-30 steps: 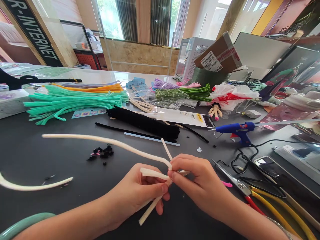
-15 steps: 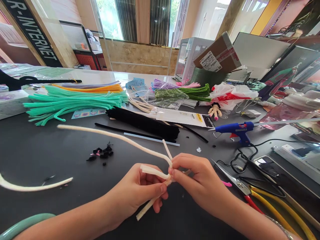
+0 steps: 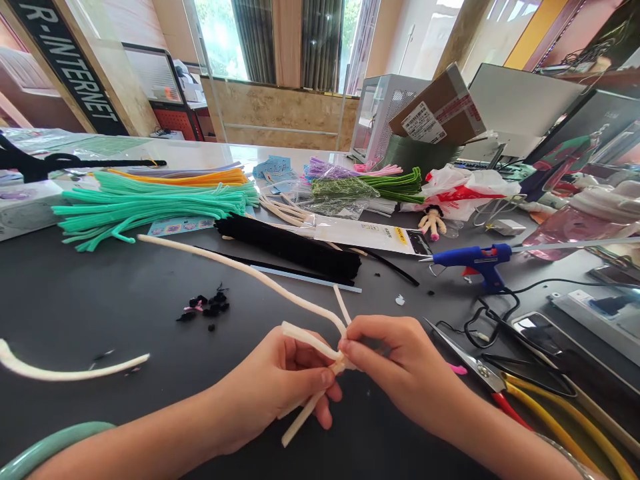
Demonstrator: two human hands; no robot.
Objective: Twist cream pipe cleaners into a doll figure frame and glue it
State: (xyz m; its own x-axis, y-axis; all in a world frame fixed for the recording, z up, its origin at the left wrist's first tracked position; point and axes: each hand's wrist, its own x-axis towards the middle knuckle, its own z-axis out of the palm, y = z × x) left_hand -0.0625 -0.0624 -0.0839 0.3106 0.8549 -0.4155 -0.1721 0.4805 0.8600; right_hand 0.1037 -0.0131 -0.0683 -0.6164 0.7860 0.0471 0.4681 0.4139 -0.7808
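Watching through the head cam, I've got the cream pipe-cleaner piece up between both hands, over the middle of the dark worktop. Left hand is pinching it, thumb against fingers, and the right hand is pinching it just beside, thumb to forefinger.

Roomwise, best open patch is left of the hands, between the left forearm and the black scraps. Right side's tight: scissors lie close along the right forearm, handles running off the bottom edge. Across the far side, the black pipe-cleaner bundle and mint pipe-cleaner bundle box things in.

Counting up: at least four cream ends poke out around my fingers, plus one loose cream strip cut off by the left edge, one pair of scissors, one blue glue gun, one little doll. Scraps overlap, can't count those.
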